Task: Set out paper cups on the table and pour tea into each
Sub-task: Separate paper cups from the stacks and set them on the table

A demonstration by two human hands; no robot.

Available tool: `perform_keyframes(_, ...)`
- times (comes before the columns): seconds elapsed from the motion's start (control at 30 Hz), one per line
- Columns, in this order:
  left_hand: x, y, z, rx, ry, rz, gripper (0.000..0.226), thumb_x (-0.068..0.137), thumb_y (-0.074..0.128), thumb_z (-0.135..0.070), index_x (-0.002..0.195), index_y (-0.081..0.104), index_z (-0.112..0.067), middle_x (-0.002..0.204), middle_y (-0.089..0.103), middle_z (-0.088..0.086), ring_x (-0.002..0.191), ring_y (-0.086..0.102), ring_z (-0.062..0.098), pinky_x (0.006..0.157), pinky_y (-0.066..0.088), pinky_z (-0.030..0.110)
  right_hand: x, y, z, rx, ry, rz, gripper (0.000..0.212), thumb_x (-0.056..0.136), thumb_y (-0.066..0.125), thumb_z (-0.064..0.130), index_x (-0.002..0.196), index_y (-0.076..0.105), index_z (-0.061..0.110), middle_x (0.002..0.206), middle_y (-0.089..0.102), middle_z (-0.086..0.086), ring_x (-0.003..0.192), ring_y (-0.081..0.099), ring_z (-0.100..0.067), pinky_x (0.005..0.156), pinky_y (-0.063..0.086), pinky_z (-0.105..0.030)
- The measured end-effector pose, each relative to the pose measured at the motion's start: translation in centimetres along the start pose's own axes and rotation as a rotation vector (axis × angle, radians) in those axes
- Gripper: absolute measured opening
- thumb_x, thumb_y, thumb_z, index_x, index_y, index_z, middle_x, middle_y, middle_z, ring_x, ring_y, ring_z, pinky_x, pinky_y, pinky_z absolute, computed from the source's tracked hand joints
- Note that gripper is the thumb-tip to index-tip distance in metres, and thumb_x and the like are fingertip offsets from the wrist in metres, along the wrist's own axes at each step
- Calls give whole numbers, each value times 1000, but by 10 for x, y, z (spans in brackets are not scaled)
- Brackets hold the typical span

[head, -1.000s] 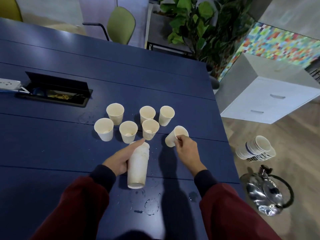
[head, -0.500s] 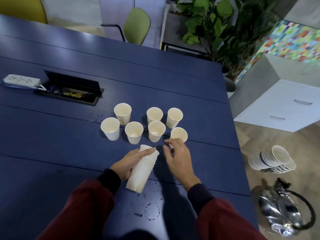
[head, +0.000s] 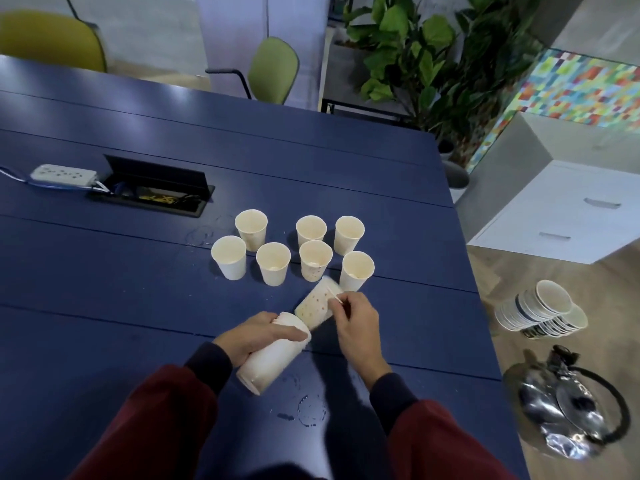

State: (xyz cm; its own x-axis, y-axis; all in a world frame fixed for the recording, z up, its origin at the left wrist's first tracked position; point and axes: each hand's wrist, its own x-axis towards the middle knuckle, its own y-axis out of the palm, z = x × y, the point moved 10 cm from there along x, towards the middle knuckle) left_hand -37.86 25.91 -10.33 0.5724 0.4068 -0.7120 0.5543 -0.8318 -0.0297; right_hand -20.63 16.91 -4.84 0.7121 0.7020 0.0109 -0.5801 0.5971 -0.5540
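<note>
Several white paper cups [head: 273,263] stand upright in a cluster on the dark blue table [head: 104,289]. My left hand [head: 251,336] grips a tilted stack of nested cups [head: 272,353] just above the table near me. My right hand [head: 355,320] pinches the rim of one spotted cup [head: 317,304], drawn partly out of the stack's far end. The nearest standing cup [head: 356,270] is right beside that rim. A steel kettle [head: 568,407] with a black handle sits on the floor at the right.
An open cable box [head: 156,188] and a white power strip [head: 62,174] lie at the table's left. Wet rings [head: 310,408] mark the table near me. A stack of saucers [head: 543,311] sits on the floor. White drawers [head: 561,213], a plant and green chairs stand beyond.
My right hand let go of the cup it had set down at the cluster's right, came back to the stack and pulled a spotted cup partly out. The stack tilted further over.
</note>
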Motion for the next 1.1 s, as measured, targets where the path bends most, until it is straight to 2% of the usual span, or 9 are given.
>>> perform_keyframes(0.13,-5,-17,13,-42,-4,-63,69,60,92,-42,114,61,-13,104,74,12,90,73,28,69,60,36,-1,-1,12,-115,-142,-27,10,97,65,14,87,66,11,89,59,2,78,56,-15,72,45,-27)
perform_keyframes(0.27,-18,-18,8,-95,37,-67,41,79,84,-35,109,70,-12,100,77,11,83,73,24,67,58,31,-1,3,12,-220,-175,-19,9,97,64,11,92,70,7,95,61,-2,81,57,-18,73,45,-28)
perform_keyframes(0.37,-23,-24,8,-111,60,-83,45,78,84,-38,111,71,-10,99,77,11,85,74,25,68,58,32,0,16,6,-331,-147,71,18,97,57,6,110,71,4,113,64,-9,96,62,-30,81,52,-40)
perform_keyframes(0.5,-29,-28,11,-64,54,-101,41,76,86,-33,103,72,-6,93,76,13,76,73,24,63,56,30,-12,17,18,-328,-195,38,24,94,61,8,117,67,7,118,62,-6,92,62,-27,75,50,-36)
perform_keyframes(0.6,-33,-30,9,-37,79,-114,30,78,84,-28,100,73,-10,91,76,11,74,72,21,62,55,27,-24,24,41,-202,-243,28,15,97,63,24,107,71,15,105,67,5,80,60,-14,70,46,-27)
perform_keyframes(0.7,-36,-30,4,1,132,-106,25,78,82,-23,98,71,-14,91,76,5,77,71,18,64,54,27,-37,61,56,-24,-180,285,29,101,56,37,82,69,19,77,65,9,70,57,-9,65,45,-29)
perform_keyframes(0.87,-38,-41,5,61,184,-127,24,71,83,-18,88,66,-14,81,72,0,72,67,14,63,51,27,-46,90,67,103,-144,446,23,101,59,26,84,68,14,74,68,1,67,59,-13,67,51,-36)
perform_keyframes(1.0,-40,-56,11,98,156,-144,29,73,82,-24,95,67,-13,83,73,0,70,68,13,58,49,24,-42,95,73,123,-88,414,23,101,58,24,83,65,11,68,65,-2,55,54,-9,57,49,-34)
perform_keyframes(1.1,-41,-74,6,113,180,-206,35,73,85,-27,99,67,-14,91,73,1,78,69,16,60,50,24,-30,81,80,138,-57,272,23,103,54,24,84,60,11,63,64,-1,50,58,-11,53,51,-33)
